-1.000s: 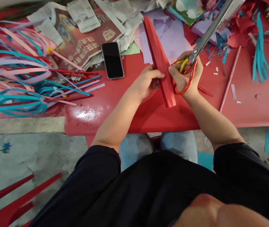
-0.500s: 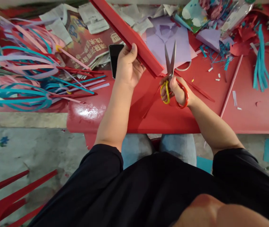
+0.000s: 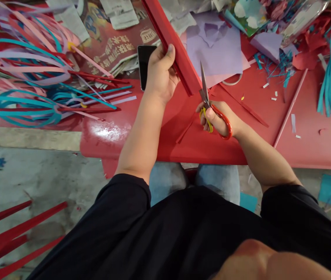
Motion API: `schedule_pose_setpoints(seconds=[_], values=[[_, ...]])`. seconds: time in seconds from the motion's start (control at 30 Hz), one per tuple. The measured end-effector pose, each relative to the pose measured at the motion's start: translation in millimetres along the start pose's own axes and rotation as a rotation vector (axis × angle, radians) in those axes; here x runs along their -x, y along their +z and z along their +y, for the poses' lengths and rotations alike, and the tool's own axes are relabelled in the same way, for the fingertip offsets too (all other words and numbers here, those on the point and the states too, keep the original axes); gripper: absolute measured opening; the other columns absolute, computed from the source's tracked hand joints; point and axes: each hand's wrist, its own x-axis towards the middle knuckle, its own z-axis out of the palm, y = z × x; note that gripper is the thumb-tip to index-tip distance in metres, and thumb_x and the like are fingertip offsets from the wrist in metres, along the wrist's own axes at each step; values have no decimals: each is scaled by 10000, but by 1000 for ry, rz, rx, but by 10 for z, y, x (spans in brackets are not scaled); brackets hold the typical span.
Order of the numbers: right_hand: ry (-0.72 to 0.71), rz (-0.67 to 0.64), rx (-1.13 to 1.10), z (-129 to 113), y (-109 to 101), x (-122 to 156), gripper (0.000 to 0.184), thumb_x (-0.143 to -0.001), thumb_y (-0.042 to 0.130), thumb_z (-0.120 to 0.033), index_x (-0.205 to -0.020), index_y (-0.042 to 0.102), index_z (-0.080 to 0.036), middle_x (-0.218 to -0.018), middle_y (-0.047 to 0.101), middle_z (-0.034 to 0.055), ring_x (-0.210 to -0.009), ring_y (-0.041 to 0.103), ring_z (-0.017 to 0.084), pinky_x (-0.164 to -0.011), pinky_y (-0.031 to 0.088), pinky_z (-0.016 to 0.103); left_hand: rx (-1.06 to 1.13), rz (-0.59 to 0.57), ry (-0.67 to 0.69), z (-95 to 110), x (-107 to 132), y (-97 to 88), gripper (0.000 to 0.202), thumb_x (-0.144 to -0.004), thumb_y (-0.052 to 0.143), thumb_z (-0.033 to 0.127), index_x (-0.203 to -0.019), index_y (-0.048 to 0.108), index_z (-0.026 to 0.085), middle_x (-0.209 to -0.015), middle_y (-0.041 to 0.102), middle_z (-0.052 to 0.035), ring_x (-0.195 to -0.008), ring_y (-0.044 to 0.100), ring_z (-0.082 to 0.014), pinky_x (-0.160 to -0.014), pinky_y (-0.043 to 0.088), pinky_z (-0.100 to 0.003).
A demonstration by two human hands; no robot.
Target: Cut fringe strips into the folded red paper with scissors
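My left hand (image 3: 160, 72) grips a long folded red paper (image 3: 173, 42), held slanting above the red table (image 3: 241, 140). My right hand (image 3: 216, 118) is closed round the red and yellow handles of a pair of scissors (image 3: 204, 91). The blades are nearly shut and sit at the lower end of the folded paper. A thin red strip (image 3: 186, 130) lies on the table just below the cut end. A black phone (image 3: 145, 64) lies partly hidden behind my left hand.
Bundles of teal, pink and red paper strips (image 3: 37, 89) fill the table's left side. Newspapers (image 3: 110, 39), purple sheets (image 3: 216, 50) and teal scraps (image 3: 327, 81) lie at the back and right. A pink stick (image 3: 289, 109) lies right of my hand. Red strips (image 3: 8, 241) lie on the floor.
My left hand lifted the folded red paper off the table and swung it up to the left. My right hand turned the scissors to its lower end, and the blades have closed.
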Motion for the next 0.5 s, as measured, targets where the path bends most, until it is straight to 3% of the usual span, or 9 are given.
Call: schedule_pose_setpoints(seconds=[0.1, 0.23, 0.4, 0.5], values=[[12, 14, -6, 3, 3, -4, 690, -925, 609, -908, -1031, 674, -229, -804, 701, 34, -607, 722, 191, -499, 571, 316, 24, -69, 19, -29, -3, -8, 248, -1136, 580, 199, -979, 684, 360, -887, 741, 107, -1294, 471, -168, -1171, 393, -459], [-1, 39, -8, -6, 0, -14, 674, -941, 601, -897, -1022, 672, -232, -793, 697, 31, -589, 720, 198, -493, 575, 333, -85, -99, -12, -44, 35, -2, 183, -1031, 718, 228, -1068, 703, 407, -987, 750, 103, -1301, 471, -215, -1066, 454, -459], [30, 63, 20, -71, -4, -22, 703, -925, 573, -929, -979, 637, -231, -770, 683, 26, -563, 700, 182, -480, 567, 318, -195, -70, -50, -17, 148, 94, 340, -876, 833, 355, -1148, 651, 449, -1109, 729, 66, -1204, 488, -298, -948, 529, -481], [36, 68, 23, -83, 0, -22, 718, -913, 571, -943, -948, 621, -227, -768, 682, 28, -553, 698, 177, -472, 560, 311, -211, -83, -45, -26, 132, 76, 371, -863, 839, 357, -1161, 638, 450, -1098, 704, 43, -1198, 484, -289, -919, 567, -478]])
